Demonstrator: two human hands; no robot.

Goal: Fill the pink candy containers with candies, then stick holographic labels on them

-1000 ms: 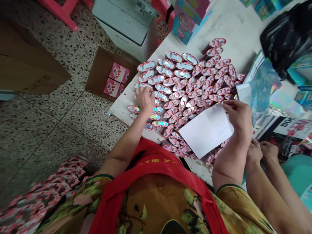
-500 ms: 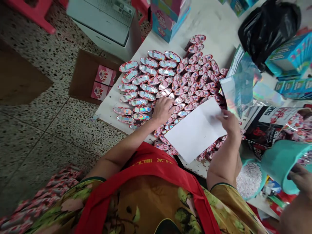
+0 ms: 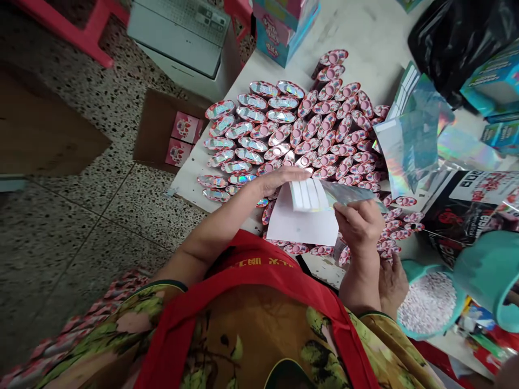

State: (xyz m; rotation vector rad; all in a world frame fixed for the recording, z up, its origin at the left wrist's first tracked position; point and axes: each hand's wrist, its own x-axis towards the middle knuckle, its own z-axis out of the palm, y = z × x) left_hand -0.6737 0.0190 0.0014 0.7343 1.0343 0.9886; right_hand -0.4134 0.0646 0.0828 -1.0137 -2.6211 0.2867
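Over the rows of packs, a white sticker sheet [image 3: 302, 227] lies with its upper part curled over, showing white strips and clear, shiny film. My left hand [image 3: 281, 181] reaches across the sheet's upper edge, its fingers together and pinching there. On the right, my right hand [image 3: 360, 221] has its fingers curled with the thumb pressing the film's edge beside the strips. Under and around both hands stand many red-and-pink oval packs [image 3: 312, 127], tightly grouped. Those on the left have shiny holographic tops [image 3: 251, 115]; others show pink round caps.
Another person's hand [image 3: 393, 281] is beside a teal bowl of small pale bits [image 3: 427, 302]. A second teal container [image 3: 486, 270] is near it. More shiny sheets [image 3: 409, 146], a black bag [image 3: 454, 43] and a colourful box [image 3: 284, 32] lie on the table [image 3: 365, 27].
The sheet has been turned and its upper part curled over, showing strips and film. My left hand has moved from the packs to the sheet; my right hand has moved down and left.
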